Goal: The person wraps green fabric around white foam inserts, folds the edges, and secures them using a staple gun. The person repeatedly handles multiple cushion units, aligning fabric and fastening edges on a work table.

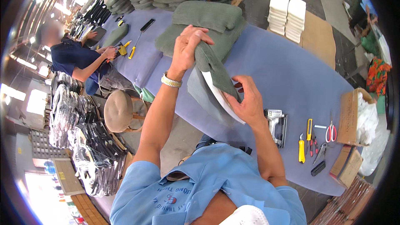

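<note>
Above the table, a green fabric seat cover with a white padding edge (216, 75) is held up and tilted, a grey flap hanging on its left. My left hand (189, 48) is closed over its upper end, a watch on the wrist. Lower down, my right hand (248, 102) grips its right edge between thumb and curled fingers. Just beyond the left hand lies a pile of green covers (206, 16). A metal staple gun (276, 127) rests on the table to the right of my right hand.
On the blue table (291, 79) lie a yellow cutter (301, 150), a screwdriver (309, 129), red scissors (331, 131) and pliers (313, 145). A carton (350, 116) stands right. A co-worker (79, 58) works at left near a round stool (118, 110). White pads (286, 14) are stacked beyond.
</note>
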{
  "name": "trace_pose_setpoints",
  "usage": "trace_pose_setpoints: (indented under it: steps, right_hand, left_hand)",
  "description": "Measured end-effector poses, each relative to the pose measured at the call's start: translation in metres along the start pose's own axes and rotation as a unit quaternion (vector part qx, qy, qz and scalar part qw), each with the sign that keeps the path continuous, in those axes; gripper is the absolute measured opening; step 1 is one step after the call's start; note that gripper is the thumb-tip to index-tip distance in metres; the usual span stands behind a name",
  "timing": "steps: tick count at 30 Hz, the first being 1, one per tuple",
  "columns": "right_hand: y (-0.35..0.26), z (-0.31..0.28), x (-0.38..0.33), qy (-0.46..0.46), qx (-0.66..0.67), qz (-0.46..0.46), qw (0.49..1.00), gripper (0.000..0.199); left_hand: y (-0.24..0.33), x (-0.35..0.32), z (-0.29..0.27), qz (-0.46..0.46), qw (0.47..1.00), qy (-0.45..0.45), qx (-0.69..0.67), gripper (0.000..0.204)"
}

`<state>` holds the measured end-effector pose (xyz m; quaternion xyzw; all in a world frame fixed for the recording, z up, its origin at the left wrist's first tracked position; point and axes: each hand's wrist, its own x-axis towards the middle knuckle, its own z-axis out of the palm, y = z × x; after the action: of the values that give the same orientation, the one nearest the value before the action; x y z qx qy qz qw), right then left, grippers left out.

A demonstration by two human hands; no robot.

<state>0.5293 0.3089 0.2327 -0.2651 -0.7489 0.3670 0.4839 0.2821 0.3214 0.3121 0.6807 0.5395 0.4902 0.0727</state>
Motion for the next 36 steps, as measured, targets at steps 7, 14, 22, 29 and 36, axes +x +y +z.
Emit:
trace_pose_setpoints:
  steps: [7, 14, 22, 29, 36]
  right_hand:
    - [-0.001, 0.004, -0.001, -0.079, -0.023, -0.037, 0.996, 0.017]
    - [0.002, 0.036, -0.011, 0.027, 0.073, -0.082, 0.994, 0.040]
    - [-0.048, 0.023, -0.032, 0.061, 0.207, 0.099, 0.971, 0.050]
    - [0.051, 0.014, -0.124, 0.052, 0.169, 0.328, 0.928, 0.055]
    - [0.085, -0.044, -0.137, 0.032, 0.126, 0.414, 0.901, 0.060]
  left_hand:
    - [0.004, -0.003, 0.025, 0.065, 0.985, -0.050, -0.151, 0.048]
    - [0.027, -0.053, 0.074, -0.109, 0.947, 0.122, -0.277, 0.057]
    - [0.051, -0.031, 0.064, -0.205, 0.968, -0.044, -0.135, 0.041]
    - [-0.055, -0.154, 0.190, -0.399, 0.876, -0.237, -0.135, 0.068]
    - [0.026, -0.201, 0.136, -0.223, 0.926, -0.258, -0.162, 0.062]
